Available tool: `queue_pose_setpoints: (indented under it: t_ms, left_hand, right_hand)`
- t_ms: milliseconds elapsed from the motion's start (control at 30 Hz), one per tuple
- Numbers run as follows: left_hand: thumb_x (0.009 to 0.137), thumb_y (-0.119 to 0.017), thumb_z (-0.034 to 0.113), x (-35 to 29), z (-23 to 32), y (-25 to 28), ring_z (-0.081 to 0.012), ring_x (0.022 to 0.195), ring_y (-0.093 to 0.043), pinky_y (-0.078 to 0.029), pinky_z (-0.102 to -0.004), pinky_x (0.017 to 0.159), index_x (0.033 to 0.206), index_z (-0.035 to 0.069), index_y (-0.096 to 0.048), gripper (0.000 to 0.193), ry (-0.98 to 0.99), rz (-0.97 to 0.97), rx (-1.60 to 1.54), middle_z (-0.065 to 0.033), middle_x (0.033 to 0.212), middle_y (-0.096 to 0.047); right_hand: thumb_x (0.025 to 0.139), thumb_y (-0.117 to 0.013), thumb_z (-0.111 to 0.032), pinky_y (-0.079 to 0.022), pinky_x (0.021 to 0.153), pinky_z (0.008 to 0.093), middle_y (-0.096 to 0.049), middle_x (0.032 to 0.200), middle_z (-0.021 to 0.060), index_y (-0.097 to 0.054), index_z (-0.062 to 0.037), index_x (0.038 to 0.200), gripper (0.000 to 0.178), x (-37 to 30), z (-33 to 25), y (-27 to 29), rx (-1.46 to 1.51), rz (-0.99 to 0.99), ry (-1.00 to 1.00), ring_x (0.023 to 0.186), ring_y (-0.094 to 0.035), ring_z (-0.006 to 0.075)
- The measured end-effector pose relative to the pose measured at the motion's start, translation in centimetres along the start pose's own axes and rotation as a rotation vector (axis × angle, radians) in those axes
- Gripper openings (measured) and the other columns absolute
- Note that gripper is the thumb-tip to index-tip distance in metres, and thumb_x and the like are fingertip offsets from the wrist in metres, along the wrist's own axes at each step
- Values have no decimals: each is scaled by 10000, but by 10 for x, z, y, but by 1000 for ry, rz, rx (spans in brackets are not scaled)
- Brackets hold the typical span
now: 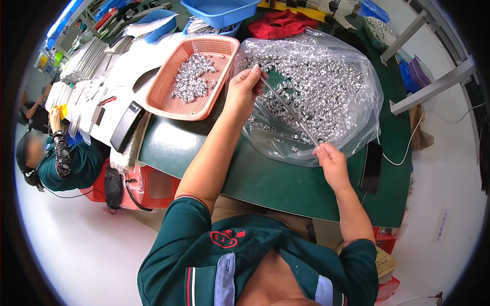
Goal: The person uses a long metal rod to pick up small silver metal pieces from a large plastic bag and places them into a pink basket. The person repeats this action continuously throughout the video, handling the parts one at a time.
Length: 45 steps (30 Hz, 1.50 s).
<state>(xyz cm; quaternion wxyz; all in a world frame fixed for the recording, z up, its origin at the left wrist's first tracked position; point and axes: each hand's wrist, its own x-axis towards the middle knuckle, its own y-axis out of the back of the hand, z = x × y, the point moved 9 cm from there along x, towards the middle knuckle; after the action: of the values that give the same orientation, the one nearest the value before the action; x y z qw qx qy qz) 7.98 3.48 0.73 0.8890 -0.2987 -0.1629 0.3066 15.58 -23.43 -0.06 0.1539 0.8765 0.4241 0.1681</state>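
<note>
A thin grey metal rod (pixel 290 108) slants across the front of a clear plastic bag. My left hand (pixel 246 86) pinches its upper left end, and my right hand (pixel 331 159) grips the lower right end. Beneath the rod, the open bag (pixel 365 120) holds a wide heap of small shiny metal pieces (pixel 332 84). Left of my left hand stands a salmon-pink plastic basket (pixel 157 98). A smaller pile of similar metal pieces (pixel 192 76) lies in it. Whether any pieces sit on the rod is too small to tell.
Blue trays (pixel 222 13) and a red cloth (pixel 282 24) lie at the back of the green table (pixel 265 183). A black phone (pixel 371 167) rests at the right edge near a metal post (pixel 434 86). A co-worker (pixel 66 158) sits at the left, beside a black case (pixel 126 126).
</note>
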Motion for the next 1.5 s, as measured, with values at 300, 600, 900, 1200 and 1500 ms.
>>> queue_pose_setpoints:
  t_ms: [300,600,900,1200,1500]
  left_hand:
    - [972,-537,257,-7,24,-17,-82,693,-477,-404,-233,682,871,15,-620,275,-83,-174,-99,-6,757,-562]
    - [985,-495,323,-2,4,4,-102,620,-401,-348,-275,595,1018,1,-581,335,-15,87,-215,9,671,-461]
    - [980,-470,366,-21,-5,-51,-109,609,-310,-291,-256,602,1136,18,-560,392,289,-282,-761,19,618,-342]
    - [999,-424,355,-31,0,-65,-115,602,-312,-295,-259,595,1082,21,-626,399,305,-397,-796,15,600,-352]
    - [994,-439,330,-27,-12,-48,-132,629,-320,-313,-264,606,1080,3,-619,383,343,-216,-791,5,624,-344]
  right_hand:
    - [987,-504,-266,-209,399,210,-341,538,-69,-560,-56,881,242,-26,11,-40,831,-446,-630,426,-257,35]
    - [958,-557,-225,-364,516,253,-478,589,-4,-624,-24,896,220,-2,-18,26,-170,154,-27,556,-420,58]
    - [975,-540,-254,-199,456,193,-347,595,-90,-612,-37,920,236,-6,10,21,176,112,-206,512,-281,-3]
    - [981,-526,-239,-189,441,186,-354,590,-93,-606,-28,934,231,-6,16,16,244,75,-262,495,-275,-7]
    - [986,-520,-243,-182,438,184,-335,582,-98,-602,-21,940,241,-5,22,12,277,55,-299,493,-266,-10]
